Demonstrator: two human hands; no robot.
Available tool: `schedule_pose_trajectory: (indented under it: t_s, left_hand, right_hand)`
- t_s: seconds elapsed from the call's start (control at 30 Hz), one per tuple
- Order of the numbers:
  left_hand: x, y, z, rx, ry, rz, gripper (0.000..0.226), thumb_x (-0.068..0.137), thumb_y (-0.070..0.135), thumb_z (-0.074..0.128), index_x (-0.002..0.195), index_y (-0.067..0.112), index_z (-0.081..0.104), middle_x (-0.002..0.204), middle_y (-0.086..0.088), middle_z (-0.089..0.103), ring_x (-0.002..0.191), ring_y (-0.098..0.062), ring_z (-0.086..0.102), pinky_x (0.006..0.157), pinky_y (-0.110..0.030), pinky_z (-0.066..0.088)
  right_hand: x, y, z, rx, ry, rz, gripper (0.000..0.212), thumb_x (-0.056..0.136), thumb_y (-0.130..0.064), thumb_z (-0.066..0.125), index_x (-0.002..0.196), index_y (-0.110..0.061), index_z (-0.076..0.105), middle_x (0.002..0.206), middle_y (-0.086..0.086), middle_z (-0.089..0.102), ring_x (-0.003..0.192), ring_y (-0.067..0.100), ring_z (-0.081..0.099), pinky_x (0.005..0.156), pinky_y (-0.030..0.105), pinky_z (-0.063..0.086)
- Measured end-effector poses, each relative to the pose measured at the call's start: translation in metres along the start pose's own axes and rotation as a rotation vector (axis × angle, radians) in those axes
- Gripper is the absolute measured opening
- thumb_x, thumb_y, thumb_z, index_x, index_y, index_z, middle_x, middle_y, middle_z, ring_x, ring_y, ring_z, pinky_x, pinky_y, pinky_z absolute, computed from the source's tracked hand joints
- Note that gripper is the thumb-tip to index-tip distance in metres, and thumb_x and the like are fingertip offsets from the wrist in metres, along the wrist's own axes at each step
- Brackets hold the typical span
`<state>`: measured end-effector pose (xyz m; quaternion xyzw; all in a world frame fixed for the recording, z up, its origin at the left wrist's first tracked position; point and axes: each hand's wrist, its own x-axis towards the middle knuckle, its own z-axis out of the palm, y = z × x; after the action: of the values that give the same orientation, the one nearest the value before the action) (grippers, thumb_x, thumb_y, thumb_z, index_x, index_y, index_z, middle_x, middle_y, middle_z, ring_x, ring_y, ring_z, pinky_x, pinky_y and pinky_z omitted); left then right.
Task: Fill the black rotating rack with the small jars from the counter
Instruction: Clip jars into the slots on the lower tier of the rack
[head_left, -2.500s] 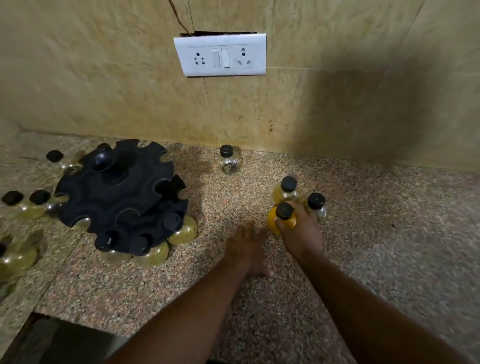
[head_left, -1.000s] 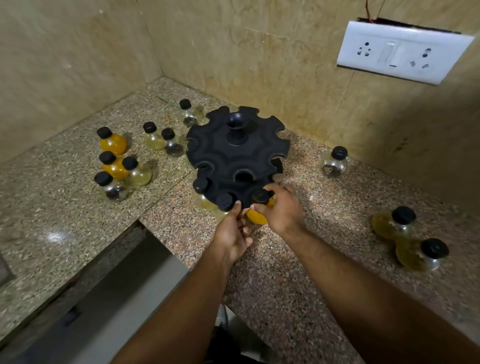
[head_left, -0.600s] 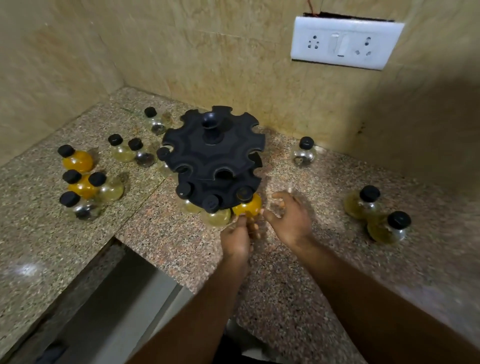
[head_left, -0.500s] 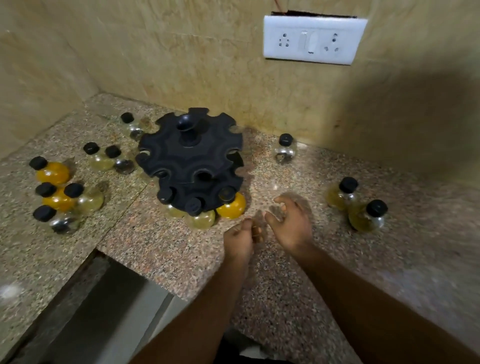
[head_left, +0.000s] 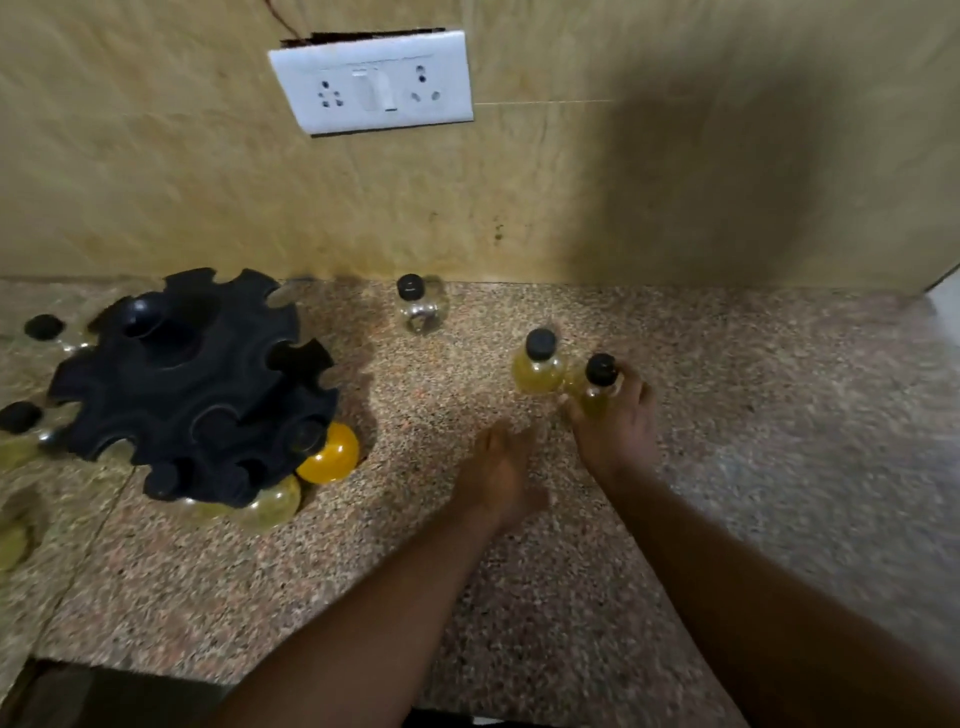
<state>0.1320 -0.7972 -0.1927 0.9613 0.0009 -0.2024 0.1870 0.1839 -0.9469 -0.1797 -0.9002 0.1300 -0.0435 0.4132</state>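
No legible txt anywhere.

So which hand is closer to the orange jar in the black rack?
Left. The left hand lies flat on the counter, just to the right of the orange jar. The right hand is farther off to the right, holding a yellow jar.

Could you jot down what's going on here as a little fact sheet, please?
Right hand: grips a yellow jar
Left hand: open, resting on the counter
Rack: black, at left, orange jar in its lower tier
Loose jars: second yellow jar beside the held one; clear jar by the wall
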Motion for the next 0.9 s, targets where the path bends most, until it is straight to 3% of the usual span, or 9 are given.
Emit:
schedule_pose_trajectory:
  t_s: [0.2,0.33,0.47,0.57,0.67,0.73,0.8,0.83,0.9]
  left_hand:
    - [0.018,0.004,0.003,0.186,-0.187,-0.040,0.123,0.073,0.065,0.075,0.159,0.033,-0.007,0.167,-0.011,-0.016,0.153,-0.039,-0.012,0.121,-0.057,0.020]
    - [0.024,0.000,0.003,0.228,-0.187,-0.035,0.125,0.070,0.068,0.075,0.159,0.035,-0.006,0.167,-0.009,-0.017,0.153,-0.039,-0.012,0.119,-0.060,0.020]
    - [0.028,0.004,0.001,0.222,-0.151,-0.044,0.121,0.067,0.067,0.078,0.159,0.035,0.006,0.169,-0.009,-0.008,0.153,-0.039,-0.004,0.117,-0.059,0.027]
    - [0.033,-0.001,0.001,0.093,0.013,-0.010,0.087,0.079,0.050,0.076,0.153,0.029,0.035,0.164,-0.013,0.021,0.148,-0.040,0.020,0.113,-0.056,0.035]
    - [0.034,-0.006,-0.002,-0.267,0.239,-0.016,0.030,0.096,0.017,0.060,0.125,0.019,0.063,0.136,-0.009,0.055,0.121,-0.022,0.054,0.097,-0.028,0.045]
    - [0.031,-0.009,-0.008,-0.492,0.339,-0.080,0.030,0.094,0.001,0.053,0.111,0.020,0.069,0.118,0.000,0.059,0.107,-0.012,0.056,0.085,-0.018,0.041]
    - [0.031,-0.017,-0.015,-0.639,0.432,-0.167,0.039,0.088,-0.011,0.052,0.105,0.017,0.072,0.114,0.000,0.063,0.106,-0.016,0.060,0.090,-0.027,0.047]
    - [0.032,-0.024,-0.017,-0.735,0.466,-0.220,0.038,0.087,-0.013,0.054,0.103,0.017,0.073,0.111,-0.002,0.068,0.103,-0.020,0.064,0.088,-0.032,0.053]
    - [0.028,-0.037,-0.027,-0.832,0.521,-0.336,0.027,0.088,-0.005,0.064,0.102,0.016,0.074,0.104,-0.005,0.073,0.096,-0.022,0.068,0.078,-0.028,0.054]
  right_hand:
    - [0.029,0.005,-0.015,0.047,-0.085,0.010,0.082,0.084,-0.040,0.075,0.151,-0.027,0.030,0.152,0.012,0.041,0.136,0.034,0.044,0.104,0.048,0.043]
    - [0.039,0.007,-0.013,-0.061,-0.115,-0.027,0.056,0.077,-0.057,0.065,0.123,-0.025,0.058,0.118,0.006,0.062,0.110,0.030,0.060,0.089,0.042,0.054]
    - [0.029,0.010,-0.008,-0.063,-0.061,-0.043,0.052,0.084,-0.045,0.074,0.128,-0.021,0.058,0.125,0.008,0.057,0.111,0.029,0.055,0.091,0.041,0.049]
    - [0.018,0.013,-0.004,-0.030,-0.079,-0.055,0.057,0.085,-0.042,0.076,0.134,-0.022,0.054,0.130,0.009,0.054,0.119,0.029,0.051,0.095,0.040,0.043]
    - [0.008,0.012,0.000,-0.013,-0.088,-0.083,0.056,0.084,-0.042,0.078,0.132,-0.020,0.058,0.130,0.007,0.055,0.117,0.026,0.054,0.091,0.034,0.040]
    - [0.001,0.007,0.005,-0.025,-0.101,-0.128,0.055,0.081,-0.043,0.080,0.127,-0.018,0.062,0.125,0.005,0.059,0.111,0.023,0.055,0.086,0.030,0.038]
    - [-0.005,0.000,0.010,-0.037,-0.127,-0.160,0.055,0.079,-0.044,0.081,0.124,-0.017,0.064,0.117,0.004,0.063,0.106,0.022,0.057,0.082,0.030,0.041]
    - [-0.008,-0.006,0.012,-0.035,-0.144,-0.174,0.054,0.078,-0.044,0.082,0.123,-0.017,0.065,0.113,0.003,0.063,0.103,0.021,0.058,0.081,0.031,0.043]
    - [-0.015,-0.019,0.018,-0.030,-0.168,-0.230,0.049,0.077,-0.039,0.083,0.118,-0.017,0.068,0.105,-0.001,0.064,0.095,0.017,0.056,0.078,0.030,0.042]
